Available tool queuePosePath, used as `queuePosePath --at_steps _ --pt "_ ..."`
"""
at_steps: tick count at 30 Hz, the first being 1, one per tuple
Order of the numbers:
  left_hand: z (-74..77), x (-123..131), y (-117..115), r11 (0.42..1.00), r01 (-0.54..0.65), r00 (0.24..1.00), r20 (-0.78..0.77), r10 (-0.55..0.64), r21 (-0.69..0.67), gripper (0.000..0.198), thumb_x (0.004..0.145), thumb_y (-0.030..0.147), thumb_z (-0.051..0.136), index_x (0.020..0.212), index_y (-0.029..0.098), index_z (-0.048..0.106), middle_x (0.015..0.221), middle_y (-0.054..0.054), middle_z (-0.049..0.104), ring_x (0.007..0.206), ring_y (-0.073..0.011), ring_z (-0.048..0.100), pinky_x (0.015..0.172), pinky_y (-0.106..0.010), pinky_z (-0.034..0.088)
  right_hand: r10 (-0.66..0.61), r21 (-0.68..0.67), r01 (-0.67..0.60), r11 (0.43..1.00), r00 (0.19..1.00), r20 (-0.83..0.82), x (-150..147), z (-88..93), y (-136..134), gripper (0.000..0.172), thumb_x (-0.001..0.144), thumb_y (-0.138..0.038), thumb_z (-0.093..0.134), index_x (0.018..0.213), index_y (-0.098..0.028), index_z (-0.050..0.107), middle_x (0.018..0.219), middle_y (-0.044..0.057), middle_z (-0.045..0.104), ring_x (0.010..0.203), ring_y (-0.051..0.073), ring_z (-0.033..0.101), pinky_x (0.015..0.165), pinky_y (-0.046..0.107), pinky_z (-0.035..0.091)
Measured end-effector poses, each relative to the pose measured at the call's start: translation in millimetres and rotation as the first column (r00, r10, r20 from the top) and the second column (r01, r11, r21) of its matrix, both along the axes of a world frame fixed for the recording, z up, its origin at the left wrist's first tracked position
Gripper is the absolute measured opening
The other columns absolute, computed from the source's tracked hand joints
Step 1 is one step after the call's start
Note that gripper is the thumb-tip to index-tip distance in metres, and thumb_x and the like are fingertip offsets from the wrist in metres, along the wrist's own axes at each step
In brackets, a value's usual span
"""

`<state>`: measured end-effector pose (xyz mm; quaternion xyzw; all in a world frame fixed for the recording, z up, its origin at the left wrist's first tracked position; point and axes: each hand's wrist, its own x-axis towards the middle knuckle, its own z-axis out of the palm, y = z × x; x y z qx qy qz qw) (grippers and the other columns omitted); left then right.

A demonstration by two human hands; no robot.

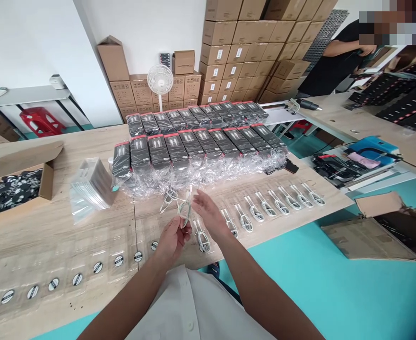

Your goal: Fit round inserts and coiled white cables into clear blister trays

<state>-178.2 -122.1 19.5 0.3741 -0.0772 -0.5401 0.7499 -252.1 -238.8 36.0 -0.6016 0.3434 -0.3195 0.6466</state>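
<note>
My left hand [172, 240] is closed in a pinch on a coiled white cable [184, 208] held just above the wooden table [52, 222]. My right hand [210, 215] is beside the coil with its fingers stretched out, touching the cable. A loose white cable [169, 196] lies just beyond the hands. To the right, a row of several coiled white cables [264, 205] lies along the table's front edge. To the left runs a row of clear plastic trays with round black-and-white stickers [98, 267].
Rows of black boxed products in clear wrap [201, 144] fill the table's middle. A stack of clear bags [92, 186] and an open carton [13, 186] sit left. Cartons are piled at the back by a white fan [160, 80]. Another person [335, 59] stands far right.
</note>
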Motion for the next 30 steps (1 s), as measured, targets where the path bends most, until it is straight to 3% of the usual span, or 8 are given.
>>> queuePosePath --at_steps 3,5,13,18,21,23,26,30 --pt "3.5 -3 0 0.999 0.048 0.998 -0.031 -0.049 -0.021 0.038 0.079 0.047 0.069 0.066 0.016 0.051 0.073 -0.003 0.059 0.063 -0.0104 0.054 0.050 -0.021 0.037 0.263 0.262 -0.286 0.922 0.957 0.121 0 -4.7 10 0.049 0.077 -0.046 0.067 0.121 -0.026 0.060 0.101 0.005 0.068 0.066 0.014 0.059 0.050 0.024 0.044" --pt "4.2 -4 1 0.997 0.074 0.997 -0.031 -0.075 -0.014 0.036 0.078 0.046 0.071 0.070 0.016 0.055 0.075 -0.004 0.061 0.064 -0.0109 0.056 0.052 -0.021 0.039 0.288 0.350 -0.336 0.875 0.940 0.185 0 -4.6 15 0.045 0.078 -0.048 0.064 0.117 -0.025 0.061 0.094 0.004 0.069 0.055 0.011 0.054 0.041 0.021 0.035" --pt "-3.8 4 7 0.974 0.142 0.986 0.057 -0.154 0.175 0.035 0.075 0.044 0.075 0.091 0.018 0.059 0.084 -0.006 0.069 0.067 -0.0132 0.063 0.051 -0.021 0.037 0.199 0.229 -0.228 0.946 0.970 0.143 -2 -2.4 10 0.043 0.080 -0.053 0.060 0.112 -0.023 0.059 0.076 0.000 0.063 0.064 0.013 0.057 0.053 0.022 0.041" --pt "-21.6 29 15 0.948 0.024 0.982 0.169 -0.082 0.318 0.036 0.069 0.044 0.077 0.087 0.018 0.058 0.082 -0.003 0.066 0.062 -0.0105 0.060 0.048 -0.019 0.035 0.180 0.213 -0.200 0.956 0.977 0.110 -4 -15.0 8 0.037 0.083 -0.053 0.055 0.100 -0.020 0.056 0.066 -0.002 0.058 0.055 0.011 0.052 0.053 0.023 0.040" --pt "-33.2 47 27 0.902 -0.116 0.964 0.264 0.003 0.415 0.036 0.067 0.043 0.077 0.087 0.018 0.060 0.087 -0.004 0.066 0.067 -0.0114 0.062 0.050 -0.019 0.036 0.157 0.190 -0.135 0.973 0.981 -0.111 -4 -35.6 8 0.028 0.087 -0.046 0.051 0.099 -0.021 0.054 0.070 -0.001 0.059 0.055 0.012 0.055 0.053 0.024 0.042" --pt "-43.4 56 35 0.865 -0.182 0.959 0.278 0.052 0.467 0.033 0.067 0.041 0.078 0.085 0.019 0.060 0.092 -0.005 0.066 0.074 -0.0132 0.063 0.055 -0.020 0.041 0.163 0.051 -0.156 0.986 0.901 -0.402 -2 -54.2 13 0.023 0.087 -0.037 0.050 0.104 -0.021 0.054 0.078 0.001 0.063 0.062 0.015 0.060 0.057 0.026 0.044" --pt "-63.5 61 42 0.839 -0.217 0.966 0.235 0.111 0.498 0.028 0.067 0.035 0.078 0.081 0.018 0.061 0.094 -0.007 0.065 0.081 -0.0159 0.064 0.066 -0.026 0.048 0.088 -0.205 -0.407 0.890 0.595 -0.799 5 -82.6 26 0.030 0.085 -0.026 0.054 0.115 -0.019 0.052 0.096 0.008 0.068 0.085 0.022 0.066 0.069 0.030 0.046" --pt "-89.5 60 41 0.815 -0.325 0.935 0.295 0.199 0.480 0.019 0.066 0.019 0.075 0.081 0.018 0.063 0.090 -0.005 0.064 0.089 -0.0168 0.062 0.083 -0.031 0.048 0.032 -0.214 -0.589 0.779 0.379 -0.925 19 -106.9 44 0.031 0.084 -0.023 0.060 0.113 -0.017 0.053 0.110 0.014 0.067 0.097 0.028 0.065 0.073 0.033 0.044"
